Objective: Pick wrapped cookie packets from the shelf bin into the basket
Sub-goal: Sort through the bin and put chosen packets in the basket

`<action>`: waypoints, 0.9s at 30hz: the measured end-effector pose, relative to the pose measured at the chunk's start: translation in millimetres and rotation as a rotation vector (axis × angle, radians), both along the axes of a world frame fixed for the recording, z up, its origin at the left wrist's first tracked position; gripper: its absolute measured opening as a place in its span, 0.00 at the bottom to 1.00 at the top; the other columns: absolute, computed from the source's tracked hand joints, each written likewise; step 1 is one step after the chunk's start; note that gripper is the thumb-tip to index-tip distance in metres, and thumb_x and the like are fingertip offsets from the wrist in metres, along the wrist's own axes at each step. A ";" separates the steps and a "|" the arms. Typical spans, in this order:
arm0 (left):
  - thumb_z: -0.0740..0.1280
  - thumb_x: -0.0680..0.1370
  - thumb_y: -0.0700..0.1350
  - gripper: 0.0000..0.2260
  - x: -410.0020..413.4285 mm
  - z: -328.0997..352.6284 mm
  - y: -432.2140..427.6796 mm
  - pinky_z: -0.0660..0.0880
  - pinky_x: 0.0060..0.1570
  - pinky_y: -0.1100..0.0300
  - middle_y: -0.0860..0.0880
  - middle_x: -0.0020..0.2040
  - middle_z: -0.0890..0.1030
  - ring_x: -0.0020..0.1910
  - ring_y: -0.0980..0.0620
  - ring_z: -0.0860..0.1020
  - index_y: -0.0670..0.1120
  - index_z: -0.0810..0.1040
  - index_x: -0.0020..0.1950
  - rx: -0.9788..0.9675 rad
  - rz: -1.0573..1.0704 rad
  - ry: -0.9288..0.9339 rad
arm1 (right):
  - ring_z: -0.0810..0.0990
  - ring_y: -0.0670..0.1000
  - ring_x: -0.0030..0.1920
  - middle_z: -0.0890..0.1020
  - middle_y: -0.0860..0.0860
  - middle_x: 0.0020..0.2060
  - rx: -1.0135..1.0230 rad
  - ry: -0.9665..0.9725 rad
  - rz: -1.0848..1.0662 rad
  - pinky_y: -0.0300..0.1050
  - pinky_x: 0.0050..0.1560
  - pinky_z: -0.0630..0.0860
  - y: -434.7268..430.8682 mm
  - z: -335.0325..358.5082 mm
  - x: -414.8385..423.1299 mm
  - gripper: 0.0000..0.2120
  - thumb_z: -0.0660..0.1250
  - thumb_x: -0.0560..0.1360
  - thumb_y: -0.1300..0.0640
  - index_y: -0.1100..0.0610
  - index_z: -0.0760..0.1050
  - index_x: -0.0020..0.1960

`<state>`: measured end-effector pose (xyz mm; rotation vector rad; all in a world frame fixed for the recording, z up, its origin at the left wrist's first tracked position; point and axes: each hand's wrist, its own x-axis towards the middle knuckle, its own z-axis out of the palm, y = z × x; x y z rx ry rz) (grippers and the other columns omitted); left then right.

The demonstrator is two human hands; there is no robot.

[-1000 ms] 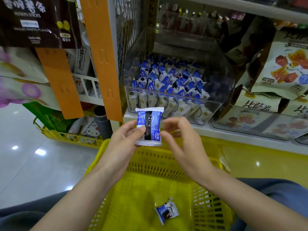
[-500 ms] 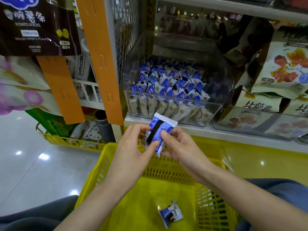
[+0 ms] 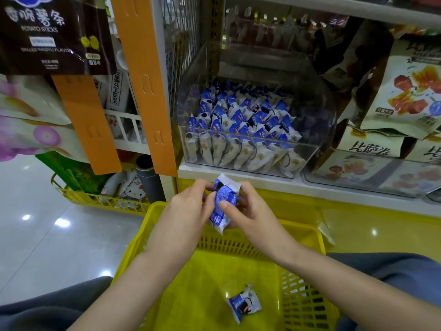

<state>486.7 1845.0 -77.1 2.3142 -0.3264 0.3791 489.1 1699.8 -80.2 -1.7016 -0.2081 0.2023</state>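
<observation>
Shelf (image 3: 274,183): 1 white ledge across the centre of the frame, carrying 1 clear bin (image 3: 315,115) at centre.

Basket (image 3: 298,229): 1, yellow, filling the lower centre of the frame, just below the shelf edge.

Bin contents: blue-and-white cookie packets (image 3: 238,130) packed in upright rows. There are too many, overlapping, for an exact count.

Hands: 2, meeting at frame centre over the far rim of the basket. Left hand (image 3: 188,206) and right hand (image 3: 250,211) both grip 1 held packet (image 3: 224,201). The fingers (image 3: 226,206) of each are curled round it, with the thumbs pressed on its blue face.

Held packet: in the air between the shelf edge and the basket, touching neither. Its long axis is near vertical in the frame. The crimped white top end points up toward the shelf, leaning slightly right, and the bottom end points down at the basket.

Loose packet (image 3: 243,303): 1, lying flat on the basket floor at lower centre-right, well apart from the hands.
</observation>
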 end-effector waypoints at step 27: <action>0.64 0.76 0.43 0.08 -4.6 9.7 -16.5 0.74 0.49 0.65 0.54 0.45 0.80 0.45 0.61 0.78 0.49 0.76 0.55 -0.653 -0.179 0.483 | 0.73 0.47 0.51 0.72 0.48 0.51 -0.542 -0.338 -0.107 0.43 0.51 0.73 -9.5 -1.0 8.8 0.25 0.74 0.65 0.51 0.53 0.67 0.56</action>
